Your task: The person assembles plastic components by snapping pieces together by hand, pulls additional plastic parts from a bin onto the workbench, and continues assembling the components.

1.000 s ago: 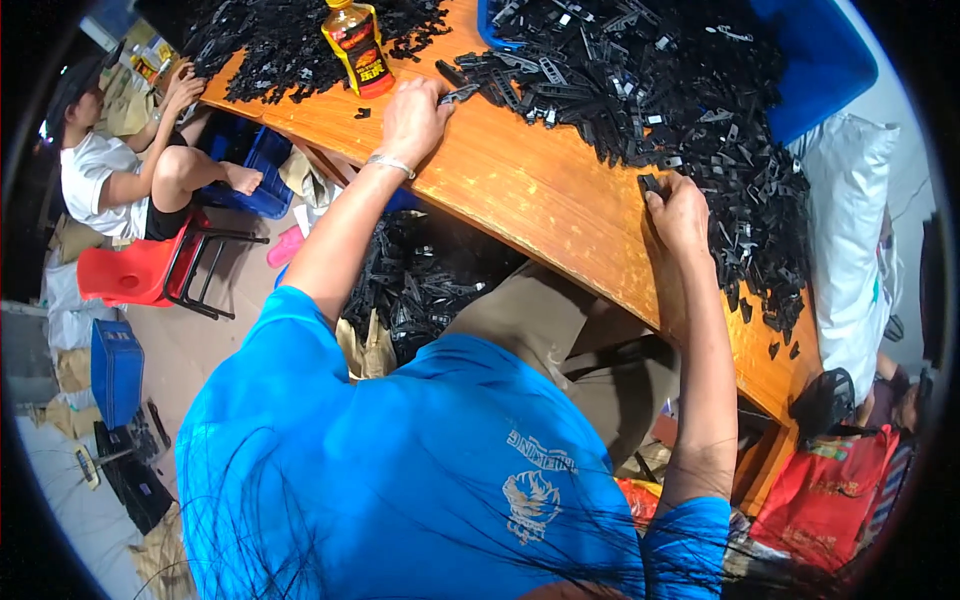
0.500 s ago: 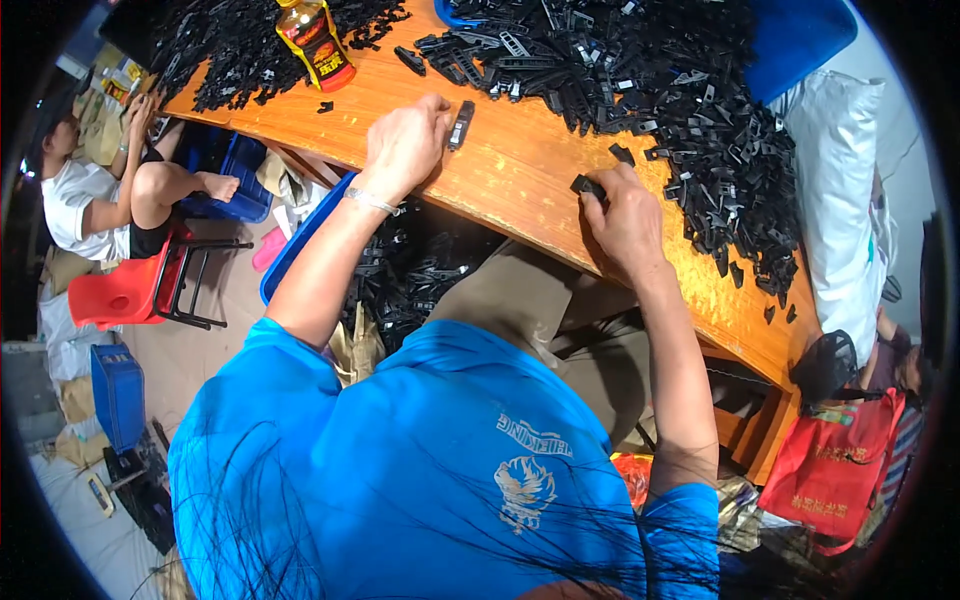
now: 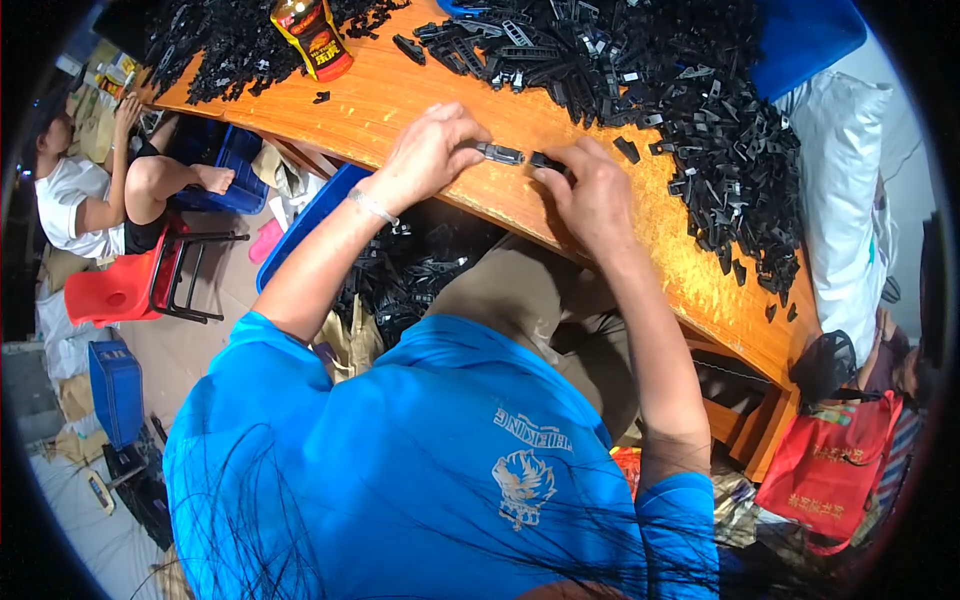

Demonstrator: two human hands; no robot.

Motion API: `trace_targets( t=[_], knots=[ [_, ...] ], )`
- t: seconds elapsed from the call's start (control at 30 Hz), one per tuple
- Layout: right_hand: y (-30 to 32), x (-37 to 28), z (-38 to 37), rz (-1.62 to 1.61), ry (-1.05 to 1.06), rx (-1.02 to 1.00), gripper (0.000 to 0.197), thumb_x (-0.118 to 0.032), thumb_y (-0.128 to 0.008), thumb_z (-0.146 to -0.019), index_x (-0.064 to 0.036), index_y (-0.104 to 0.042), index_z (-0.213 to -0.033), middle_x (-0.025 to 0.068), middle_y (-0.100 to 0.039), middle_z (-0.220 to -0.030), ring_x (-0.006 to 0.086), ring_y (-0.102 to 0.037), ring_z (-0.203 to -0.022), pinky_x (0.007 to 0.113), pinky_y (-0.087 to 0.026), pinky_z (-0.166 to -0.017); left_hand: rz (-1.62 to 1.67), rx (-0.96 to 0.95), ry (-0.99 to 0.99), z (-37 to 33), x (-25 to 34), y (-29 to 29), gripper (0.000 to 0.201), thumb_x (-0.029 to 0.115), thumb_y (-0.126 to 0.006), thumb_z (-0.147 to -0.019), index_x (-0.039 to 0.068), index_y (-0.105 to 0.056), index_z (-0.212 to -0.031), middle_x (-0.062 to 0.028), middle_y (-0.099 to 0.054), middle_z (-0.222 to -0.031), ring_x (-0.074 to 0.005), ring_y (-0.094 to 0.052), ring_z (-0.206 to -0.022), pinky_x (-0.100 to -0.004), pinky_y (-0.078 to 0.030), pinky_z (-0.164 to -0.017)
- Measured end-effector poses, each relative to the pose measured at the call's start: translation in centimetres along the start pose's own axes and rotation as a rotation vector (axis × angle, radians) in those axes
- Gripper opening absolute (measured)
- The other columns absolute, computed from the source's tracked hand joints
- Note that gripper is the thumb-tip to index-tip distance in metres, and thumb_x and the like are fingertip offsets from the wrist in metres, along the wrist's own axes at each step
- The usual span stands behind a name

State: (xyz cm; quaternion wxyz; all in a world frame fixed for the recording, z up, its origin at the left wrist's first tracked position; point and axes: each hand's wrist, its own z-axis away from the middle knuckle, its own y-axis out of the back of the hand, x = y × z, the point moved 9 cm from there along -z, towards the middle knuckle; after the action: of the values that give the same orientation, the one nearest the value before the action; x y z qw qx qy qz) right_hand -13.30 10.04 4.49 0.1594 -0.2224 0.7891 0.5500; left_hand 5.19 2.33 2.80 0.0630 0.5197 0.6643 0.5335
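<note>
My left hand (image 3: 428,152) pinches one end of a long black plastic part (image 3: 501,153), which points right above the wooden table (image 3: 400,85). Between the thumb and fingers of my right hand (image 3: 592,190) is a small black plastic piece (image 3: 546,162). A narrow gap separates the two pieces, which face each other end to end. Just beyond my right hand another small black piece (image 3: 627,150) lies loose on the wood. A large heap of black plastic parts (image 3: 690,130) spreads over the table's far and right side.
At the far left stand another black heap (image 3: 225,60) and a yellow-capped bottle (image 3: 315,40). A blue bin (image 3: 300,235) of black parts is below the table edge by my left forearm. A white sack (image 3: 845,200) leans at the right. Someone sits on a red chair (image 3: 120,290).
My left hand has turned the long part from pointing away to pointing right. My right hand has moved left with its small piece, bringing the two pieces close together.
</note>
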Motion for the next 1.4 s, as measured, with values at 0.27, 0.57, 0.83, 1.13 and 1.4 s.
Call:
trace_targets(
  t=[0.27,0.57,0.83,1.13,1.4],
  knots=[
    [-3.1,-0.2,-1.7,-0.114,0.032,-0.007,0.025,-0.022,-0.084,-0.085,-0.0085,-0.081,-0.106,0.0107,-0.071,-0.099,0.0345,-0.072,-0.090,0.045,-0.056,-0.079,0.051,0.039,0.025,0.6,-0.1,-0.3,0.024,0.009,-0.085,-0.082,0.004,-0.074,-0.102,-0.0133,-0.069,-0.098,-0.0358,-0.066,-0.099,-0.0435,-0.053,-0.087],
    [-5.1,-2.5,-3.0,0.000,0.205,-0.053,0.014,-0.020,-0.083,-0.084,-0.0089,-0.077,-0.091,0.0105,-0.069,-0.094,0.0366,-0.070,-0.082,0.048,-0.056,-0.072,0.028,0.077,0.066,0.4,0.5,0.1,0.023,0.014,-0.087,-0.080,0.002,-0.073,-0.092,-0.0142,-0.064,-0.094,-0.0369,-0.065,-0.095,-0.0435,-0.053,-0.082],
    [-2.4,-2.8,1.1,-0.231,0.245,-0.039,0.020,-0.022,-0.083,-0.087,-0.0094,-0.079,-0.101,0.0117,-0.073,-0.102,0.0346,-0.073,-0.087,0.043,-0.060,-0.076,0.451,-0.440,0.342,4.7,-4.5,5.3,0.035,0.014,-0.086,-0.084,0.002,-0.074,-0.115,-0.0134,-0.073,-0.105,-0.0290,-0.070,-0.100,-0.0399,-0.055,-0.094],
    [4.7,8.1,-0.5,0.367,-0.206,0.103,0.033,-0.021,-0.079,-0.093,-0.0114,-0.075,-0.124,0.0149,-0.067,-0.122,0.0392,-0.073,-0.099,0.049,-0.059,-0.086,-0.301,0.227,0.315,-5.6,-15.1,4.6,0.064,0.033,-0.080,-0.090,0.011,-0.059,-0.146,-0.0185,-0.057,-0.145,-0.0376,-0.049,-0.140,-0.0495,-0.042,-0.117],
    [3.3,9.6,-0.2,0.314,-0.146,0.060,0.020,-0.014,-0.078,-0.090,-0.0046,-0.075,-0.108,0.0204,-0.068,-0.109,0.0437,-0.072,-0.091,0.052,-0.058,-0.081,-0.274,0.173,0.342,-4.9,-12.3,2.3,0.058,0.036,-0.083,-0.088,0.009,-0.067,-0.137,-0.0174,-0.061,-0.140,-0.0379,-0.052,-0.136,-0.0476,-0.043,-0.115]
  ],
)
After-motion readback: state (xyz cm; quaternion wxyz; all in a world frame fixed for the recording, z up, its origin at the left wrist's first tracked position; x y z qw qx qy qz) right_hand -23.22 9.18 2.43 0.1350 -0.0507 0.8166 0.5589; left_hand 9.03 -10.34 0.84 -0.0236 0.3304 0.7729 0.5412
